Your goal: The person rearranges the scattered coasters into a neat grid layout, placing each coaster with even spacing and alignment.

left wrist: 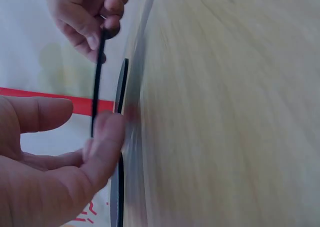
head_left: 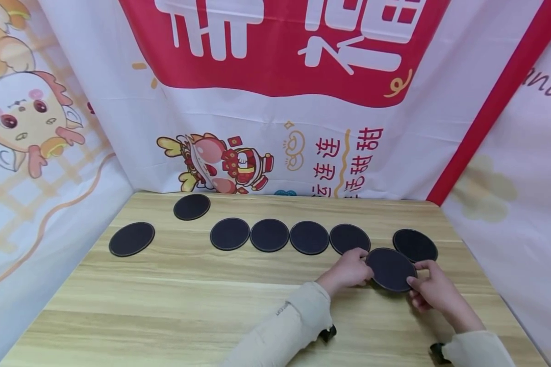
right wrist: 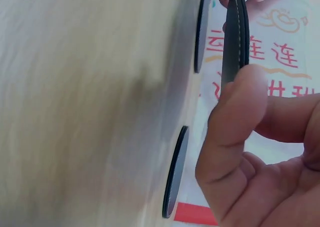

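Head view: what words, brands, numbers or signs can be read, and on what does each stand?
"连连": red, on the back cloth.
"甜甜": red, same cloth.
"antl", cut off by the picture's edge: right-hand cloth.
Large white characters, red panel: cropped, not fully readable.
Print on left sleeve: too small to read.
Black discs: no text visible.

Right hand (right wrist: 250, 174) pinches disc (right wrist: 232, 44) above table (right wrist: 85, 107).

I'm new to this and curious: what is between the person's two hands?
A black disc is between the left hand and the right hand in the head view; the left wrist view shows it held off the table.
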`<state>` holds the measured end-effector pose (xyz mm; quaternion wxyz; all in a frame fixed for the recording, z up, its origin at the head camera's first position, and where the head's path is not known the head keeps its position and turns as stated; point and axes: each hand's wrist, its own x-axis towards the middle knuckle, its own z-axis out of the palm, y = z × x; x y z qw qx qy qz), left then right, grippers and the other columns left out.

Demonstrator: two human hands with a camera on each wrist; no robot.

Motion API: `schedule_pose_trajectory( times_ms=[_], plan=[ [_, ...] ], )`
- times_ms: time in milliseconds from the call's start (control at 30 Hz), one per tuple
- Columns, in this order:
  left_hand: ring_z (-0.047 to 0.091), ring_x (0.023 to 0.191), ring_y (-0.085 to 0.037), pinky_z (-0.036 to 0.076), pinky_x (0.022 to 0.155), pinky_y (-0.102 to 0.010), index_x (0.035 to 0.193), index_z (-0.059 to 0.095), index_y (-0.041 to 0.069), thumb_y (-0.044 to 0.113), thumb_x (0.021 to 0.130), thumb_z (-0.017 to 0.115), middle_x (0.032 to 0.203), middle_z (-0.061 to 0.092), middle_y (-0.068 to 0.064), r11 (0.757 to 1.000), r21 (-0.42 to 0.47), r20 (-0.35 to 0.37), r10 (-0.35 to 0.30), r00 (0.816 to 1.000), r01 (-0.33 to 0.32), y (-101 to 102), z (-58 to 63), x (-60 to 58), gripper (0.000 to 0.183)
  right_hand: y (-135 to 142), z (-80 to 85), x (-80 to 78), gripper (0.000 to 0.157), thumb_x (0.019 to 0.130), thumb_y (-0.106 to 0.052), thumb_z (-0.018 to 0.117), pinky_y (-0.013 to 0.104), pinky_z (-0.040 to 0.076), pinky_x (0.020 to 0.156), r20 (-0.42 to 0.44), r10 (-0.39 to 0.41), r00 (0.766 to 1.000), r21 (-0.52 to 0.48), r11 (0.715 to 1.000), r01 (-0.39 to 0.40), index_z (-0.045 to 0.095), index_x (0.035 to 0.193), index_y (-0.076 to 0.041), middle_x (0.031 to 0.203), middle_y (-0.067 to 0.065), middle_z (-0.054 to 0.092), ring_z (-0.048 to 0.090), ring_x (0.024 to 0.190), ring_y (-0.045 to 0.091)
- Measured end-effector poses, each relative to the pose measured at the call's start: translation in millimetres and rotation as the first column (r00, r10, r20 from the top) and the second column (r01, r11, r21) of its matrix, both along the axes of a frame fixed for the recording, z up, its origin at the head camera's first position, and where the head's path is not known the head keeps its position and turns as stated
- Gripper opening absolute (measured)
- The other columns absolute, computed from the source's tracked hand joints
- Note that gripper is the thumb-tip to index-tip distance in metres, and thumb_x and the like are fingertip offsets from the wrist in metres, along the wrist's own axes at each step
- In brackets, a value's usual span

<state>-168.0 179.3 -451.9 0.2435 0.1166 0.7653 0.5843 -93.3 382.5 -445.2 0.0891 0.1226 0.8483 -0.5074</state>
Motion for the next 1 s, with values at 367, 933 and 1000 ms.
schedule_pose_trajectory(
  times_ms=[367,933,1000],
  plan=[
    [0.066,0.068,-0.024,0.06,0.066,-0.035,0.124,0.058,0.002,-0.014,0.087,0.065,0.09,0.057,-0.012,0.976,0.207,0.029,0.061,0.998,-0.066,-28.9,6.3,-10.0,0.042,-24.6,8.2,-1.5,0.058,0.102,0.0,0.053,0.034,0.053,0.049,-0.075,0.007,0.997,-0.171,0.985,-0.02,0.015,0.144,0.007,0.069,0.011,0.058,0.057,0.052,0.018],
    [0.067,0.075,-0.028,0.061,0.074,-0.042,0.13,0.057,-0.001,-0.013,0.09,0.064,0.084,0.054,-0.006,0.976,0.219,-0.031,0.006,1.0,0.001,-83.6,9.0,-19.6,0.043,-61.7,18.3,-8.0,0.072,0.101,0.001,0.054,0.031,0.052,0.049,-0.121,0.123,0.985,-0.339,0.927,-0.158,0.013,0.16,-0.009,0.07,0.013,0.057,0.055,0.051,0.017],
    [0.065,0.073,-0.022,0.06,0.075,-0.042,0.131,0.056,-0.001,-0.013,0.09,0.064,0.084,0.054,-0.006,0.976,0.217,-0.037,0.002,0.999,0.006,-90.0,10.0,-19.9,0.043,-65.7,18.3,-8.7,0.073,0.101,0.0,0.055,0.031,0.052,0.049,-0.117,0.136,0.984,-0.352,0.921,-0.17,0.013,0.16,-0.01,0.07,0.013,0.057,0.056,0.051,0.017]
  ],
)
